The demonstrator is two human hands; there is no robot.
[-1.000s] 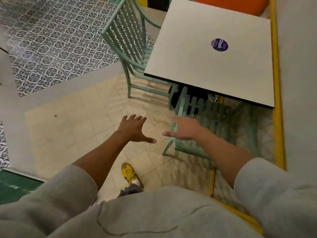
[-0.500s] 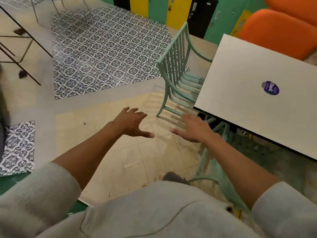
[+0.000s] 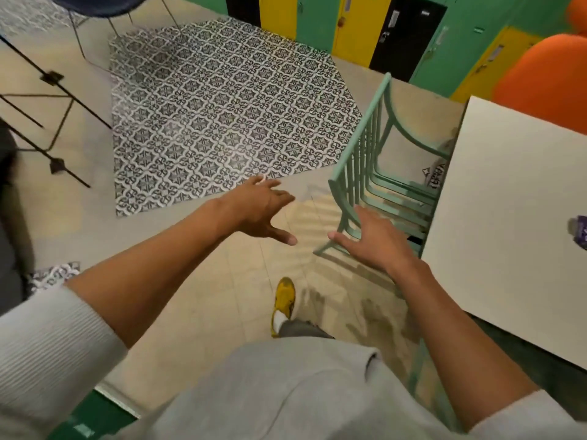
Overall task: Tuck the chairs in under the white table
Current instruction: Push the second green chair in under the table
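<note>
The white table (image 3: pixel 508 198) fills the right side, seen from above. A mint-green metal chair (image 3: pixel 365 147) stands at its left edge, its slatted back toward me and its seat partly under the tabletop. My left hand (image 3: pixel 263 211) hovers open over the floor, left of the chair. Fingers spread, my right hand (image 3: pixel 371 239) is open just in front of the chair's lower frame, holding nothing. A blurred green chair leg (image 3: pixel 419 366) shows below the table's near edge beside my right forearm.
A patterned black-and-white tiled patch (image 3: pixel 222 112) lies ahead on the floor. Black metal furniture legs (image 3: pixel 47 122) stand at the far left. Green, yellow and black lockers (image 3: pixel 359 23) line the back. An orange seat (image 3: pixel 546 68) is behind the table. My yellow shoe (image 3: pixel 284 300) is below.
The view has swung left and forward from the near chair to the side chair. Both hands stay open and have advanced toward the side chair, which now appears closer.
</note>
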